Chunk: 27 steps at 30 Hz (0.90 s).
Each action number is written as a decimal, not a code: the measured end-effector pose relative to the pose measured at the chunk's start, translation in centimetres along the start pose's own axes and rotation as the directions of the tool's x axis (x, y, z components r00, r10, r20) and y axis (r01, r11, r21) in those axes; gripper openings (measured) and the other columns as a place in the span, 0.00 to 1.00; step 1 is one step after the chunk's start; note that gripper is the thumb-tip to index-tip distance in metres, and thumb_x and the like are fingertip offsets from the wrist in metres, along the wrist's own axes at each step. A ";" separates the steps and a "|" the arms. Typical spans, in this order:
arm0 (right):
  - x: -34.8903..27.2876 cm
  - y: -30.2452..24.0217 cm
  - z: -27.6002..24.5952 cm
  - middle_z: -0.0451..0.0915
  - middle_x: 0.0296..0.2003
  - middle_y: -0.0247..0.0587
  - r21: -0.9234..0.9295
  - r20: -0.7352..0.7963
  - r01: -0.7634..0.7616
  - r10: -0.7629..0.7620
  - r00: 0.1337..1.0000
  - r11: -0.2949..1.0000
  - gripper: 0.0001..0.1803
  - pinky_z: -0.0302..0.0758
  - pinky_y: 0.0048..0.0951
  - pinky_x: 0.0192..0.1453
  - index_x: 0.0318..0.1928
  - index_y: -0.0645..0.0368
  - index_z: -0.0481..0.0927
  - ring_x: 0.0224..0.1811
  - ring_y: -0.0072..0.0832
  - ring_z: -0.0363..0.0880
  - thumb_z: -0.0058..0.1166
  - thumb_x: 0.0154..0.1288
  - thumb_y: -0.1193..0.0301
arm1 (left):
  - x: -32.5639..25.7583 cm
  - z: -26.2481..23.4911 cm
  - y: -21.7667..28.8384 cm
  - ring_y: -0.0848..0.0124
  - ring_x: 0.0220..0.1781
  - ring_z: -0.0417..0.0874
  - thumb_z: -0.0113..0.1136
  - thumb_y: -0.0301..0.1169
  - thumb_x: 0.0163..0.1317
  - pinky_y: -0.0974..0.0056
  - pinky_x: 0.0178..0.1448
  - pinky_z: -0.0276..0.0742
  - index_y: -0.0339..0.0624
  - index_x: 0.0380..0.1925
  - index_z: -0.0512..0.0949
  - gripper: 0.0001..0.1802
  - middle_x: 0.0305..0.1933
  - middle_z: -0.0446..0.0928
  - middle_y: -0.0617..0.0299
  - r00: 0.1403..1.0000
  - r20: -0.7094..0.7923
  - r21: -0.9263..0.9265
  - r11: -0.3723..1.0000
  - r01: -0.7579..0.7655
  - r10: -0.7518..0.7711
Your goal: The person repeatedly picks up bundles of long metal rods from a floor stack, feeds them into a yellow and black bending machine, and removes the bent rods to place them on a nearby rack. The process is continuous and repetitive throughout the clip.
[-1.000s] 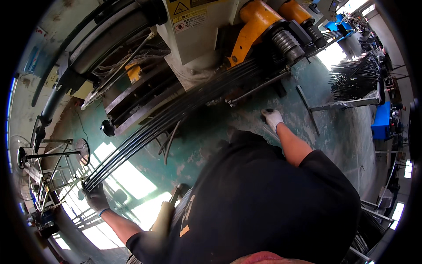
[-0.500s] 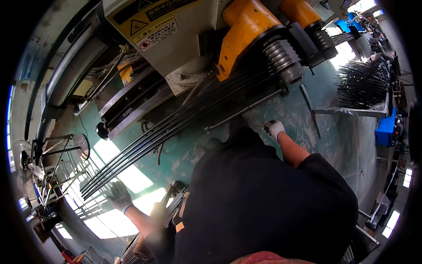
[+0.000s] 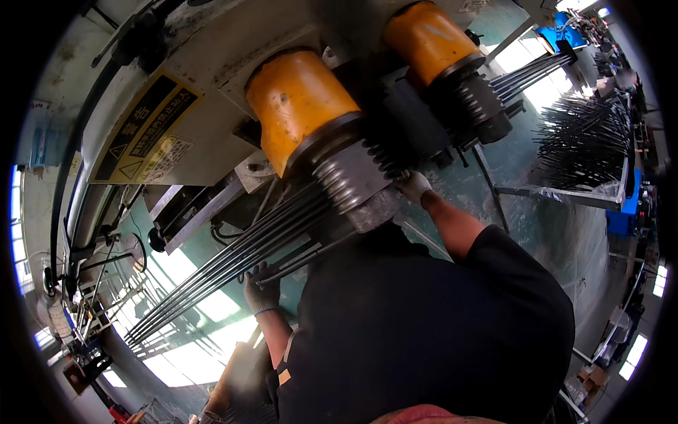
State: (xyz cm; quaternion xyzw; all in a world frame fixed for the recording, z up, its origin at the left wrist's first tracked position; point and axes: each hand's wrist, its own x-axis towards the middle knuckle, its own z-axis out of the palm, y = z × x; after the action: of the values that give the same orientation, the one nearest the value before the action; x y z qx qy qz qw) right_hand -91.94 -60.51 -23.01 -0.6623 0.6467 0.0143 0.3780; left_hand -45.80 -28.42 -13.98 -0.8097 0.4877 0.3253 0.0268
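1. Left hand point(image 3: 261, 293), in a dark glove, curled around the bundle of long dark metal rods point(image 3: 233, 272), fingers closed on the rods from below and in front.
2. Right hand point(image 3: 413, 186), in a whitish glove, up against the ribbed grey roller point(image 3: 349, 180), at the rods' near end; grip not clear, fingers partly hidden by the roller, so impossible to tell how far open.
3. Rods lying side by side, slanting from lower left up toward the roller, ends disappearing under it.
4. Orange cylinder point(image 3: 300, 106) sitting directly on top of that roller; second orange cylinder point(image 3: 427, 39) further right above a dark ribbed roller point(image 3: 477, 106).
5. More rods sticking out to the right of the second roller.
6. Yellow-and-black warning label point(image 3: 145, 131) on the pale machine housing, upper left.
7. Rack of dark rods point(image 3: 583, 141) well apart at far right.
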 end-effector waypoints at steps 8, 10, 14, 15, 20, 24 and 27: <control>-13.3 7.8 4.6 0.88 0.36 0.52 0.250 -0.049 -0.309 0.331 0.942 0.918 0.22 0.79 0.41 0.51 0.41 0.64 0.89 0.41 0.43 0.88 0.60 0.69 0.54 | 1.0 2.0 -4.1 0.61 0.69 0.79 0.49 0.38 0.76 0.52 0.77 0.67 0.47 0.58 0.81 0.17 0.67 0.79 0.56 0.894 -0.362 0.045 0.963 -0.265 0.263; -16.8 10.2 6.2 0.89 0.36 0.51 0.102 -0.007 -0.404 0.407 0.913 0.909 0.22 0.80 0.41 0.50 0.39 0.62 0.90 0.41 0.44 0.88 0.61 0.68 0.53 | 2.3 5.1 -7.0 0.62 0.71 0.75 0.46 0.36 0.76 0.53 0.78 0.64 0.50 0.59 0.79 0.17 0.68 0.77 0.58 0.863 -0.296 0.358 0.885 -0.297 0.409; -22.9 16.3 9.8 0.89 0.38 0.54 0.100 0.167 -0.541 0.522 0.836 0.835 0.26 0.81 0.42 0.51 0.41 0.62 0.90 0.43 0.44 0.89 0.61 0.66 0.49 | 0.3 5.8 -6.1 0.63 0.71 0.72 0.46 0.37 0.74 0.54 0.77 0.63 0.54 0.60 0.76 0.17 0.66 0.76 0.62 0.811 0.067 0.839 0.406 -0.361 0.581; -23.8 16.3 10.2 0.88 0.40 0.55 0.034 0.144 -0.535 0.526 0.838 0.844 0.27 0.81 0.42 0.52 0.44 0.62 0.90 0.45 0.46 0.88 0.61 0.65 0.48 | -0.6 6.3 -6.1 0.64 0.70 0.72 0.47 0.38 0.74 0.54 0.76 0.64 0.55 0.59 0.75 0.17 0.64 0.76 0.63 0.803 0.069 0.846 0.392 -0.362 0.591; -22.3 17.1 10.1 0.86 0.50 0.58 -0.149 0.165 -0.428 0.449 0.878 0.891 0.32 0.80 0.46 0.59 0.46 0.62 0.89 0.57 0.52 0.84 0.56 0.67 0.42 | -5.3 6.6 -4.7 0.65 0.66 0.75 0.50 0.37 0.72 0.53 0.72 0.67 0.56 0.54 0.78 0.14 0.60 0.77 0.65 0.852 -0.008 0.868 0.427 -0.254 0.523; -17.9 14.8 8.2 0.90 0.39 0.49 -0.051 0.072 -0.287 0.290 0.954 0.957 0.24 0.80 0.42 0.54 0.46 0.61 0.89 0.46 0.46 0.88 0.60 0.67 0.52 | -7.0 5.8 -4.4 0.66 0.62 0.76 0.52 0.36 0.70 0.53 0.64 0.71 0.56 0.48 0.79 0.10 0.54 0.77 0.67 0.875 -0.308 0.120 0.927 -0.354 0.374; -16.0 7.9 3.6 0.88 0.43 0.54 0.217 0.002 -0.209 0.214 0.977 0.954 0.22 0.79 0.42 0.57 0.48 0.62 0.89 0.50 0.47 0.87 0.61 0.68 0.55 | -6.1 6.4 -8.2 0.66 0.62 0.75 0.53 0.36 0.71 0.53 0.62 0.72 0.54 0.50 0.77 0.11 0.55 0.76 0.65 0.887 -0.440 -0.535 0.752 -0.384 0.140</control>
State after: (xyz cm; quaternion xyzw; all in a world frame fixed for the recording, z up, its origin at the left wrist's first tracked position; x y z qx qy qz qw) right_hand -99.75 -44.11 -21.24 -0.5446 0.7155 -0.0227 0.4370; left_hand -44.29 -17.13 -17.89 -0.7428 0.4633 0.3049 -0.3750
